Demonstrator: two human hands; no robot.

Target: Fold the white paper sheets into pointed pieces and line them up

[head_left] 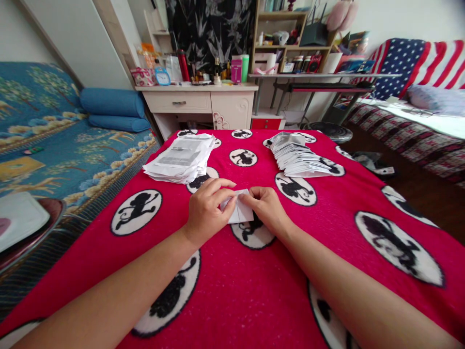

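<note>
A small folded white paper [241,211] lies on the red blanket [254,291] in the middle of the surface. My left hand [207,209] pinches its left side with curled fingers. My right hand [267,207] presses and pinches its right edge. A stack of flat printed sheets [181,159] lies beyond my left hand. A fanned pile of folded papers [300,156] lies beyond my right hand.
The red blanket has round black-and-white monkey patches. A blue patterned bed with bolsters [111,107] is at the left, a white dresser [198,104] and shelves behind, and a sofa with a flag cover [410,63] at the right. A tray [25,223] sits at the left edge.
</note>
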